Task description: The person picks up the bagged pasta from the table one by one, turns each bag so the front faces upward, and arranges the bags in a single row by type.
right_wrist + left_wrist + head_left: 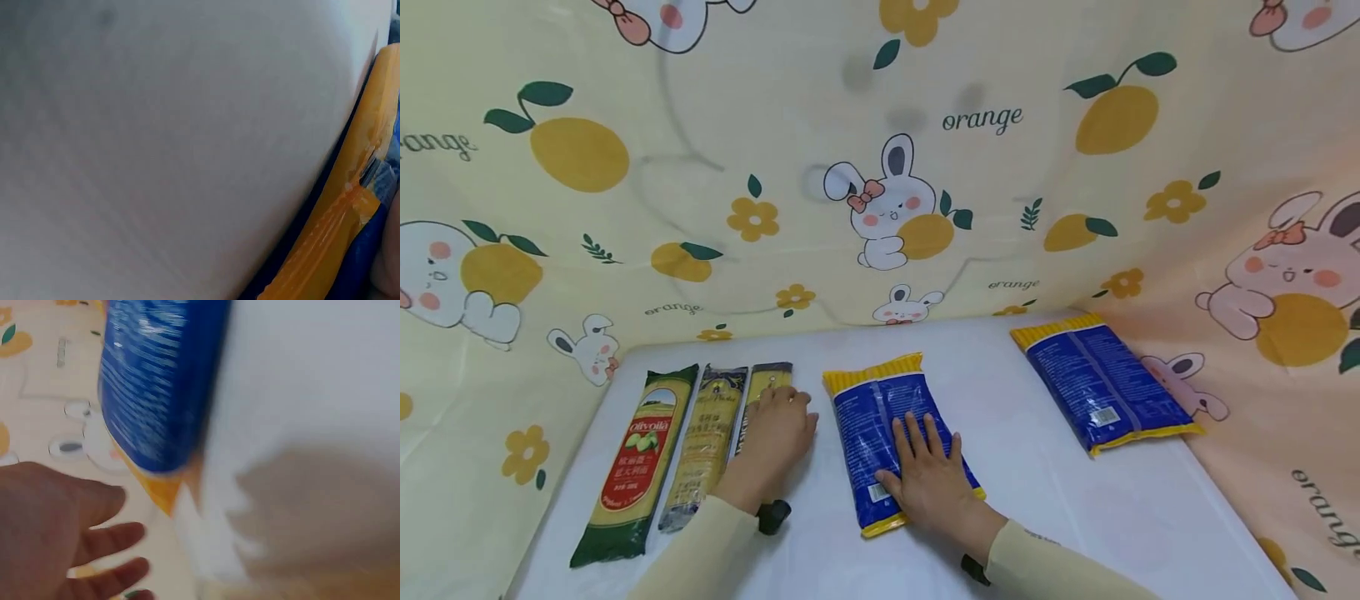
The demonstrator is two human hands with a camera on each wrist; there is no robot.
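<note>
My right hand [928, 483] lies with spread fingers on a blue and yellow plastic packet [865, 425] in the middle of the table. In the right wrist view, the yellow end seam of that packet [331, 250] shows at the right edge. My left hand [778, 433] hovers over a narrow pasta packet [771, 377], covering most of it in the head view. Loosely bent fingers [115, 540] stand apart in the left wrist view, with nothing between them. Beside that hand lies a second pasta packet [706, 442], gold with a dark top.
Farthest left lies a green pasta packet with a red label [638, 450]. Another blue and yellow packet [1101, 383] rests at the right back of the white table [1045, 517]. A curtain printed with rabbits and oranges [820, 100] rises behind and along both sides.
</note>
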